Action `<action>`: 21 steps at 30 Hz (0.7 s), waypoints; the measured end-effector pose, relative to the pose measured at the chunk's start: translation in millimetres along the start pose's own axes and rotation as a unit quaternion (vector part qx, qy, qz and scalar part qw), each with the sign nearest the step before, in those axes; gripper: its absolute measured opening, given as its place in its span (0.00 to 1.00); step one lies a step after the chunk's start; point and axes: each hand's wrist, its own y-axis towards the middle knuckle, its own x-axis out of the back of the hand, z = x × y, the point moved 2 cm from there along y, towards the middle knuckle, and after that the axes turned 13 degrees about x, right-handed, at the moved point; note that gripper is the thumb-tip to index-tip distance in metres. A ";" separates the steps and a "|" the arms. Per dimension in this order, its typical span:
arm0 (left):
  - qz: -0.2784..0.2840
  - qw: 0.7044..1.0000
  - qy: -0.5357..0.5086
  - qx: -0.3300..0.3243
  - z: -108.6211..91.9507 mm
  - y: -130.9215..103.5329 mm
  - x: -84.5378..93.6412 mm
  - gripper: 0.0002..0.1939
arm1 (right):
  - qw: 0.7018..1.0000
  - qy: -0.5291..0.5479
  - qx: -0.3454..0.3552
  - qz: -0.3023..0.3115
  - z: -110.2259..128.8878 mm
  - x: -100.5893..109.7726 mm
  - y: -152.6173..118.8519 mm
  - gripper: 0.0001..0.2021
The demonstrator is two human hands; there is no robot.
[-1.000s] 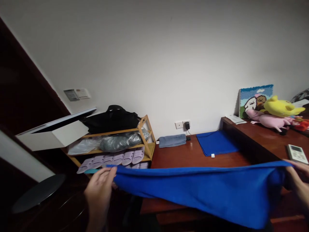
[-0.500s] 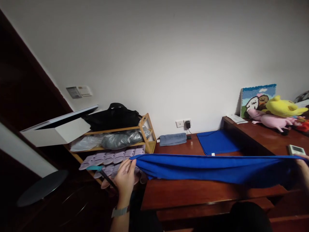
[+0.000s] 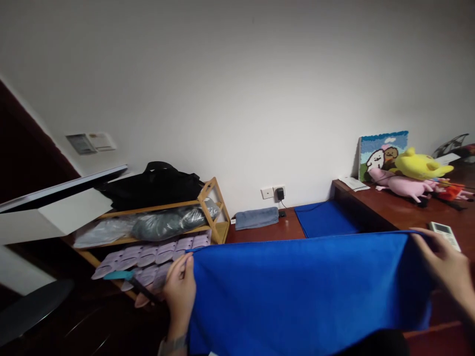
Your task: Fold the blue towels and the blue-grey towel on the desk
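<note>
A blue cloth (image 3: pixel 297 291) hangs spread between my hands, its top edge stretched nearly level above the brown table (image 3: pixel 293 229). My left hand (image 3: pixel 181 284) pinches its upper left corner. At the upper right corner, my right hand (image 3: pixel 440 254) grips the edge between thumb and fingers. Behind the raised cloth, another blue cloth (image 3: pixel 322 219) lies flat on the table. A folded grey-blue towel (image 3: pixel 257 218) lies to the left of it, by the wall. The hanging cloth hides the table's front part.
On the left, a wooden rack (image 3: pixel 215 210) holds a black bag (image 3: pixel 154 187), plastic-wrapped items and lilac slippers (image 3: pixel 166 251). A white box (image 3: pixel 70 212) juts out beside it. Plush toys (image 3: pixel 419 165), a picture (image 3: pixel 384 153) and a remote (image 3: pixel 443 235) occupy the raised surface at right.
The cloth has opened downward from a narrow, drooping band into a broad sheet. My right hand has come further into view, and the view has shifted right.
</note>
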 end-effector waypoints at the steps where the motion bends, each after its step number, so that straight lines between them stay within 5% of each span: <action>1: 0.029 0.999 0.018 -0.006 16.0 -0.2 -18.5 0.25 | 0.999 0.024 0.005 0.036 -5.6 -23.5 5.6 0.35; 6: 0.159 0.976 0.144 -0.028 76.6 -28.4 -104.4 0.29 | 0.990 0.005 0.019 0.138 -26.9 -136.9 -3.3 0.31; 9: 0.207 0.961 0.178 -0.037 98.8 -58.0 -122.5 0.26 | 0.982 -0.073 0.017 0.172 -33.0 -179.4 -47.3 0.27; 15: 0.268 0.919 0.272 -0.098 161.9 -110.4 -86.1 0.27 | 0.933 -0.078 0.108 0.334 -55.7 -206.3 -153.0 0.29; 21: 0.360 0.814 0.447 -0.084 194.3 -142.9 -52.9 0.35 | 0.881 -0.114 0.123 0.443 -64.4 -203.9 -167.6 0.33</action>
